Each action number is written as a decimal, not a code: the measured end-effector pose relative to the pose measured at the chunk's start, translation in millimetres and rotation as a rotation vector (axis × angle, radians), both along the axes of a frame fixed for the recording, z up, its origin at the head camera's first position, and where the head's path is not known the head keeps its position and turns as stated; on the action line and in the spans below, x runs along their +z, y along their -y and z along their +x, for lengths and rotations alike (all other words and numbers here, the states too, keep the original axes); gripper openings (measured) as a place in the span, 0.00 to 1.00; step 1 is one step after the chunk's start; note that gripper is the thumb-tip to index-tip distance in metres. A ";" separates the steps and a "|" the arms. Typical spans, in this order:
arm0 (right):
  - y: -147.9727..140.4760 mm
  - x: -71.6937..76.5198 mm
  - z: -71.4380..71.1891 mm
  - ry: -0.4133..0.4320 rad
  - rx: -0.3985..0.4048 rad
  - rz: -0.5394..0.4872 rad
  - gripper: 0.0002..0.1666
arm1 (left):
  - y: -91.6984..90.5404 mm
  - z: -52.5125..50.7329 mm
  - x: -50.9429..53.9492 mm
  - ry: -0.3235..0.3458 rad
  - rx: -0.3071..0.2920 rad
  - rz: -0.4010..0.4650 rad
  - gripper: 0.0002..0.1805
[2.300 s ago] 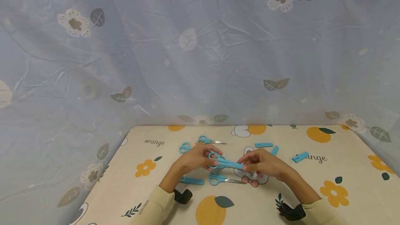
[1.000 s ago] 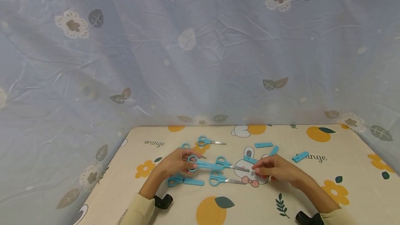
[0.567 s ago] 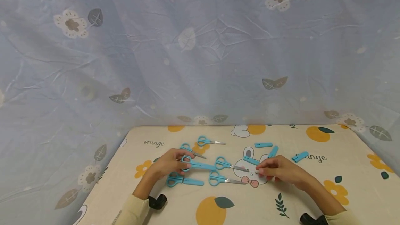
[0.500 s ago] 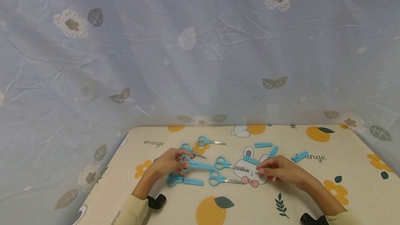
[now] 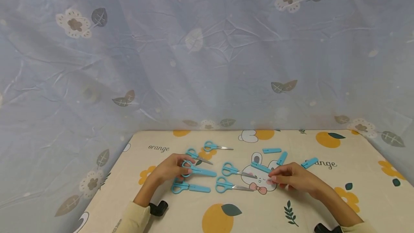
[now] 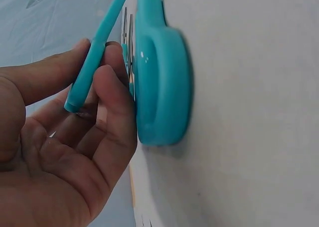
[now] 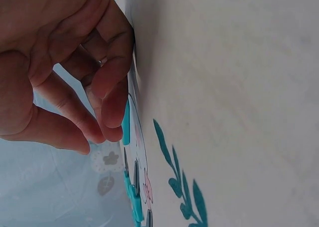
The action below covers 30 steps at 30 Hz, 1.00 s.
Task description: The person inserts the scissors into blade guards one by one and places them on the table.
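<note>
My left hand (image 5: 169, 169) pinches a pair of capped blue scissors (image 5: 204, 172) by the finger loops, thumb on one side and fingers on the other. In the left wrist view the held handle (image 6: 92, 70) is tilted between thumb and fingers. Just in front of it on the cloth lies a second capped pair of scissors (image 5: 199, 188). My right hand (image 5: 295, 177) holds nothing; its fingers (image 7: 115, 100) are loosely bent, low over the table. Nearest to it is a blue blade cap (image 5: 261, 167).
Several uncapped scissors lie with bare blades, among them one pair (image 5: 229, 169) in the middle and one (image 5: 210, 146) farther back. More loose blue caps (image 5: 272, 150) lie at the right. A patterned cloth (image 5: 258, 215) covers the table; a curtain (image 5: 207, 64) hangs behind.
Earlier both hands held the capped scissors in the middle. The right hand has let go of the cap and moved right; the left hand has carried the scissors leftward.
</note>
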State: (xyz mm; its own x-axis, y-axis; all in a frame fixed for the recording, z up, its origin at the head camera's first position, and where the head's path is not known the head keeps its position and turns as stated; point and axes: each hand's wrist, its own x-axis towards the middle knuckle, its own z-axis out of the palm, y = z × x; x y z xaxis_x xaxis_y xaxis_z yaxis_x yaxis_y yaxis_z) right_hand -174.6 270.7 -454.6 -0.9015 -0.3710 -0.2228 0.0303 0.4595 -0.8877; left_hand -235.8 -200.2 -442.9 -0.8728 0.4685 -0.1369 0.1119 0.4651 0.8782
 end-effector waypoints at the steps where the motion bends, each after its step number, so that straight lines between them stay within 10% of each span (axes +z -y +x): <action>1: -0.9 -0.2 0.2 0.001 0.001 -0.002 0.22 | 0.2 0.3 0.3 -0.009 0.003 -0.011 0.19; 30: -5.6 -3.2 1.1 -0.021 0.005 -0.011 0.23 | 7.7 -0.7 -1.5 -0.306 0.027 -0.277 0.15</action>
